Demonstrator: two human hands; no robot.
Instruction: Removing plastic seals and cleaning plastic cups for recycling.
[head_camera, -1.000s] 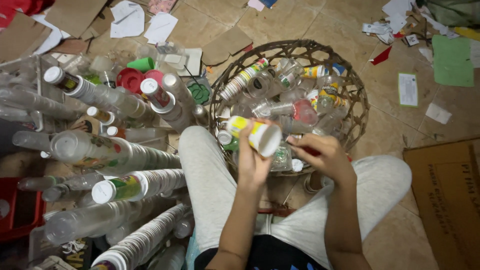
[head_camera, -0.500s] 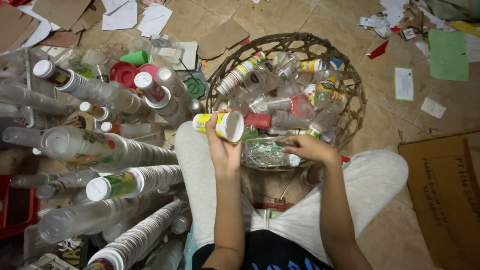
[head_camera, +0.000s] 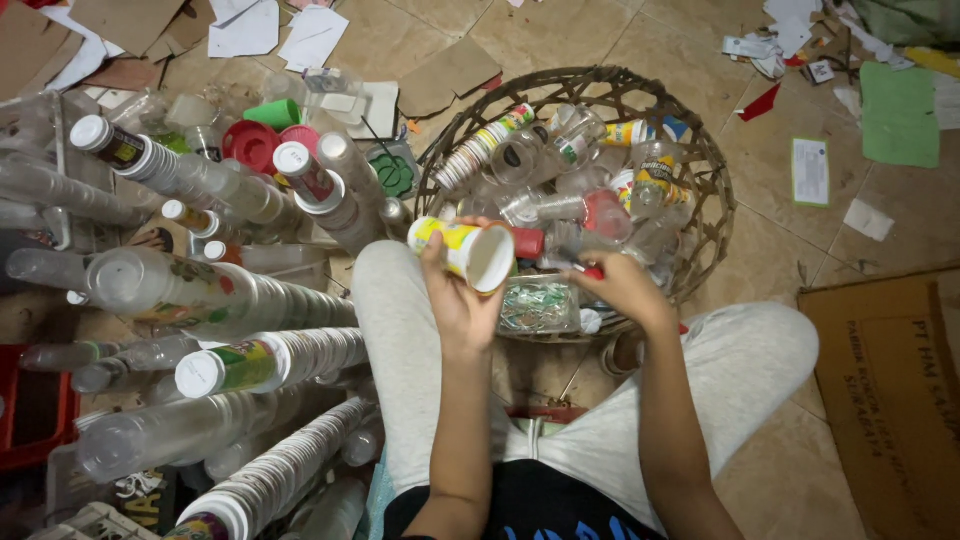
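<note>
**Sorting cups beside a woven basket**

Sitting on the tiled floor (head_camera: 770, 250) with knees spread, a person in grey trousers works over a heap of used plastic cups. Along the floor's left edge lie long nested stacks of clear cups (head_camera: 200, 290), their ends pointing towards the person, some capped with white lids. Among them, nearer the far edge, sit a red lid (head_camera: 250, 145) and a green cup (head_camera: 272, 113), with torn paper and cardboard scraps (head_camera: 450, 72) beyond.

Just right of those stacks, the left hand (head_camera: 455, 300) is raised above the left knee, fingers wrapped around a yellow-and-white printed cup (head_camera: 462, 252). That cup lies on its side in the grip, its white open mouth turned towards the right, and it hovers at the near-left rim of the basket.

The round woven basket (head_camera: 700, 170) stands between the knees, loaded with loose clear and printed cups lying at all angles. A crumpled clear cup (head_camera: 535, 305) rests against its near rim, between the two hands.

The right hand (head_camera: 620, 285) reaches over the basket's near rim, fingers curled down among the cups; a bit of red shows at the fingertips, though what it grips I cannot tell.

Further right, a flat cardboard sheet (head_camera: 885, 390) lies on the floor near the right knee, and green paper (head_camera: 898, 110) lies towards the far right corner.
</note>
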